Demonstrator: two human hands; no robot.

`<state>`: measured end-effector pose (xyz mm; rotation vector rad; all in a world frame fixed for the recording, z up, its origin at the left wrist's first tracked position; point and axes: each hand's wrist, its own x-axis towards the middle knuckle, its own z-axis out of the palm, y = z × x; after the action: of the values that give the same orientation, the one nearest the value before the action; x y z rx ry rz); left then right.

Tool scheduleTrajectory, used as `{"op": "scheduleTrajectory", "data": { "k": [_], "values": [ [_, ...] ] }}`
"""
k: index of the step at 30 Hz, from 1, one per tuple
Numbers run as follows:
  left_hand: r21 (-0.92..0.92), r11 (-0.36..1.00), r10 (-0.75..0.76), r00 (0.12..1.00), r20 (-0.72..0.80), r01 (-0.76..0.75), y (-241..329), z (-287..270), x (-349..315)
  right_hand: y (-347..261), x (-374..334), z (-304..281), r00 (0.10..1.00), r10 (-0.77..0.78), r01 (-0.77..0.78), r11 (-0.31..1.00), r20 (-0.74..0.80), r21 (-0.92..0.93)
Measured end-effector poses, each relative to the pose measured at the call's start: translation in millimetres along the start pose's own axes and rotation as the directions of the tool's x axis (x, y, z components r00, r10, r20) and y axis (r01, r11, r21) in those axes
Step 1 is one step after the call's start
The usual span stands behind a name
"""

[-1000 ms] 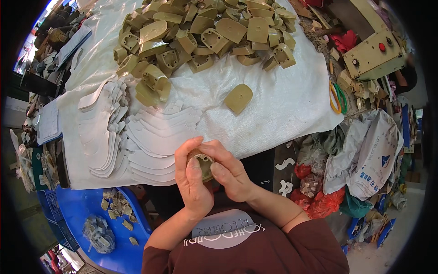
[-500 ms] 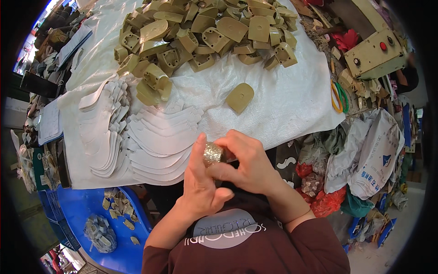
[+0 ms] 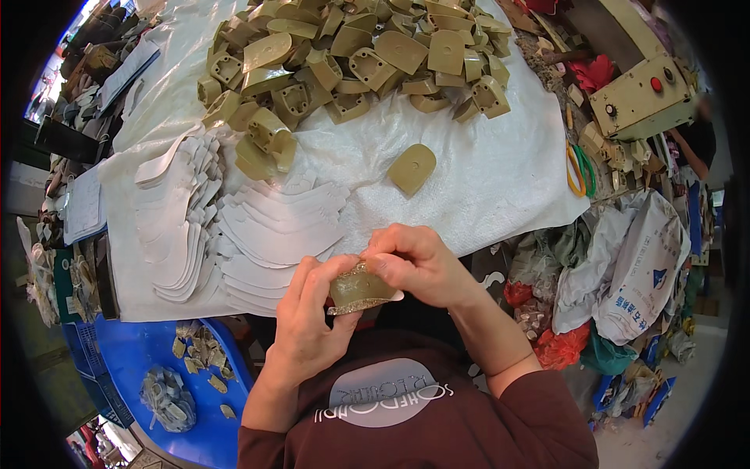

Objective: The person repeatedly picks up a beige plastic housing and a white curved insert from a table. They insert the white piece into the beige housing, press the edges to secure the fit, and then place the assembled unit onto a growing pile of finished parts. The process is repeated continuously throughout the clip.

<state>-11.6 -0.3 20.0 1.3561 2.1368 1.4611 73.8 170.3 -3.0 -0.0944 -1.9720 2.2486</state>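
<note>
Close in front of my chest, both hands hold an olive shoe heel (image 3: 361, 289) with glittery gold material along its edges. My left hand (image 3: 306, 316) grips its left side, thumb below and fingers above. With fingertips pinched, my right hand (image 3: 414, 264) presses on the heel's upper right edge; a bit of white shows there. Beyond my hands, a single olive heel (image 3: 412, 169) lies on the white sheet (image 3: 484, 176). Curved white cut pieces (image 3: 275, 238) are fanned out to the left, beside another overlapping row of white pieces (image 3: 166, 227).
A large pile of olive heels (image 3: 344, 59) covers the table's far side. Lower left stands a blue tub (image 3: 125, 348) with glittery scraps and a plastic bag (image 3: 168, 400). At right are a control box (image 3: 644, 98), green and yellow bands (image 3: 582, 170) and a white sack (image 3: 648, 270).
The held heel has turned, so its olive face and glittery edge now show. My left hand has moved down and left, its fingers now wrapped round the heel; the right pinches at its edge.
</note>
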Motion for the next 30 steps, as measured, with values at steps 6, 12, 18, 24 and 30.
{"op": "scheduleTrajectory", "data": {
  "k": [6, 12, 18, 24, 30],
  "values": [
    [0.057, 0.998, 0.031, 0.997, -0.066, -0.027, -6, 10, 2, 3, -6, 4, 0.99, 0.086, -0.073, 0.991, -0.11, 0.113],
    [0.176, 0.978, 0.156, 0.954, -0.256, -0.113, -3, 27, 3, 4, -11, 11, 0.985, 0.026, -0.005, 0.993, -0.169, 0.119],
    [0.38, 0.921, 0.23, 0.911, -0.343, -0.09, -4, 42, 5, 12, -13, 22, 0.955, 0.085, -0.048, 0.99, -0.283, 0.132],
    [0.462, 0.878, 0.303, 0.894, -0.331, -0.127, -6, 41, -1, 24, -15, 33, 0.955, -0.009, 0.068, 0.98, -0.298, 0.189],
    [0.308, 0.946, 0.221, 0.898, -0.382, -0.102, -25, 14, -23, 7, 2, 27, 0.975, -0.22, 0.194, 0.914, -0.034, -0.357]
  ]
}}
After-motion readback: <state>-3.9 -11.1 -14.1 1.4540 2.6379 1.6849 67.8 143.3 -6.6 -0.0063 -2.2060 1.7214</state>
